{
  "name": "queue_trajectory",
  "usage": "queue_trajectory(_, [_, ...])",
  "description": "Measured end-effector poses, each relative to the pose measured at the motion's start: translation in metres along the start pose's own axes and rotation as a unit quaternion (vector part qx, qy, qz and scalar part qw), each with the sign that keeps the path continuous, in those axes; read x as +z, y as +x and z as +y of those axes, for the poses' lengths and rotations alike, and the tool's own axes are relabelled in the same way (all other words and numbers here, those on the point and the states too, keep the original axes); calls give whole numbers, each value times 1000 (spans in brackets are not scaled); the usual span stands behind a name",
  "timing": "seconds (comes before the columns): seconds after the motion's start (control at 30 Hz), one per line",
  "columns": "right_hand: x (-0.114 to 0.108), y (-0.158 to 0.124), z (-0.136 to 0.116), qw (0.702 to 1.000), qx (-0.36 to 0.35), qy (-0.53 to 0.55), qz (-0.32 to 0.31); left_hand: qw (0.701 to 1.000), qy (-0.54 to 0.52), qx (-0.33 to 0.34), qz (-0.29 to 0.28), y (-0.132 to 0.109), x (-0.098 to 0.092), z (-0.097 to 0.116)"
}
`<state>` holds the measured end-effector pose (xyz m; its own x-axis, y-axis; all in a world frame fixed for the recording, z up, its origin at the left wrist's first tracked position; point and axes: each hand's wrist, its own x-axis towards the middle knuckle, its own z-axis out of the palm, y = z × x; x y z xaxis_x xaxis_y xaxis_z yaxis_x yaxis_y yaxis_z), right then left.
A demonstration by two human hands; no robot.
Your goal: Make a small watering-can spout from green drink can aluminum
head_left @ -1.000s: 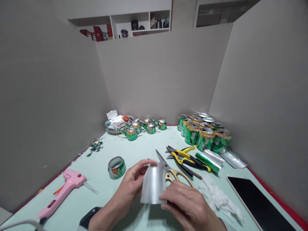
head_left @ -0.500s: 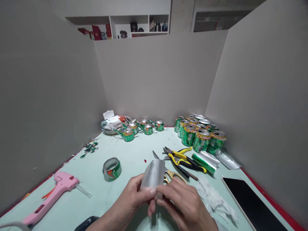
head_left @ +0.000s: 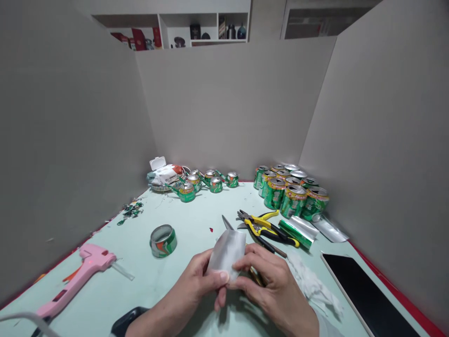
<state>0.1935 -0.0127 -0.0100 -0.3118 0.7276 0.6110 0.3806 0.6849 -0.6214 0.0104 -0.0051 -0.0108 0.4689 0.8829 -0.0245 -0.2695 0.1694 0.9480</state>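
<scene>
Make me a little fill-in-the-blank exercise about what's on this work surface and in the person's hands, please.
1. Counting the left hand and the right hand, the number of hands touching the silver metal sheet is ____.
2. The body of the glue gun is coloured ____.
3. The pliers have handles in black and ____.
4. The dark-screened tablet lies on the person's ____ side.

Missing words: two; pink; yellow; right.

The sheet [head_left: 228, 252] looks metallic — smooth and softly glossy.
</scene>
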Motion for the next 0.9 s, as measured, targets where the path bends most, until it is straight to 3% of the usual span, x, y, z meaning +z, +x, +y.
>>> queue_trajectory(0.23, [8,6,-6,978,146,146,23,1000,-26,6,-7,0,2,-6])
queue_trajectory(0.4, [10,6,-6,964,208,163,18,998,21,44,-34,-1,3,-8])
queue_trajectory(0.77, [11,7,-9,962,249,108,-10,997,75,28,19,1,7,-15])
queue_trajectory(0.9, [11,6,-9,967,233,105,-13,998,65,16,21,0,6,-14])
